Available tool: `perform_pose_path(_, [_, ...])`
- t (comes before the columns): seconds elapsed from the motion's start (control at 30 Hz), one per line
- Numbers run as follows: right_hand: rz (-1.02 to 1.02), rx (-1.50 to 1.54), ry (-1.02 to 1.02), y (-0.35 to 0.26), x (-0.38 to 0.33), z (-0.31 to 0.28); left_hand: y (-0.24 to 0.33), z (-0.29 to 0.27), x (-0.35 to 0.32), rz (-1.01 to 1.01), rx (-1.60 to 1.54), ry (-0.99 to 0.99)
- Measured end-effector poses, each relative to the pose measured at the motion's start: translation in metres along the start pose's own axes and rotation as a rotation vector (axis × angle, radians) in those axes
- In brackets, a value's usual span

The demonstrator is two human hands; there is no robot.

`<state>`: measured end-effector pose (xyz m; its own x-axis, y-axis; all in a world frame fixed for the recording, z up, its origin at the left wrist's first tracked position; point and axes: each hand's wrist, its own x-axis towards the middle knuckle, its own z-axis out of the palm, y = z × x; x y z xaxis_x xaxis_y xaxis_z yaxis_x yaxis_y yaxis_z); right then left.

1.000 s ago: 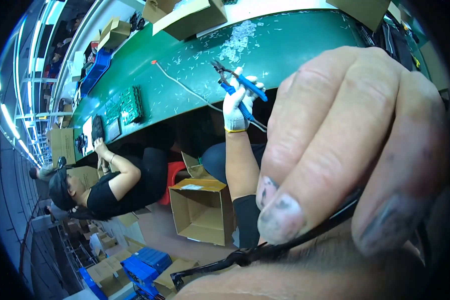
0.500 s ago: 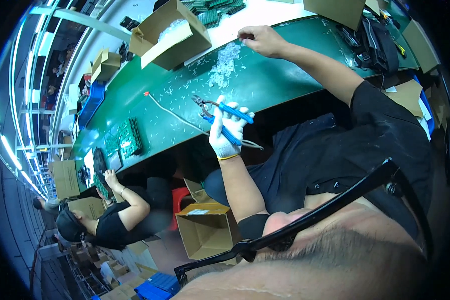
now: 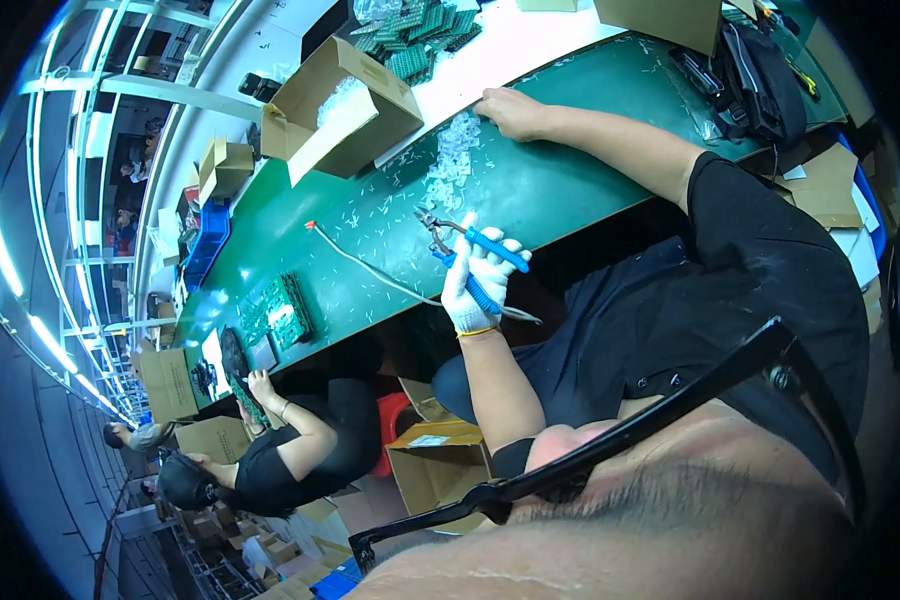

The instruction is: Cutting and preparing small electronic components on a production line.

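In my white-gloved left hand [image 3: 478, 285] is a pair of side cutters [image 3: 497, 247] with blue handles. The handles are spread, and the jaws point up and left over the green tabletop [image 3: 570, 190]. My bare right hand [image 3: 513, 113] is at the table's far side, its fingers curled closed. What lies in them, if anything, is hidden. Right beside those fingers is a pile of small clear plastic pieces [image 3: 450, 165]. Thin pale offcuts are strewn around the pile. A grey cable [image 3: 370, 268] with a red end crosses the table left of the cutters.
Beyond the pile stands an open cardboard box [image 3: 370, 130] holding clear pieces. Green circuit boards [image 3: 420, 40] are heaped behind it; more boards [image 3: 278, 312] lie at left. A co-worker [image 3: 290, 440] sits there, hands on a board. A black bag [image 3: 755, 85] is at far right.
The view has shifted, so the table and box appear farther right and lower. My right hand's fingers have curled closer together beside the pile. The side cutters stay in my left hand.
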<state>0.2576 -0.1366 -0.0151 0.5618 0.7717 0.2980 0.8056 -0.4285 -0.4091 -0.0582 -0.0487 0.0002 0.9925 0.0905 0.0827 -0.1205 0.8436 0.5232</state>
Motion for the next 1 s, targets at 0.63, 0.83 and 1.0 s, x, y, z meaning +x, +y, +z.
perform_pose_path(0.63, [0.5,1.855,-0.419,-0.093,-0.068,-0.02,0.036,0.04,0.006,-0.208,1.194,0.299])
perform_pose_path(0.83, [0.44,1.935,-0.413,-0.097,-0.069,-0.013,0.035,0.025,-0.009,-0.218,1.037,0.339])
perform_pose_path(1.0, [0.407,1.813,-0.398,-0.103,-0.075,-0.02,0.032,0.031,-0.008,-0.29,1.056,0.315])
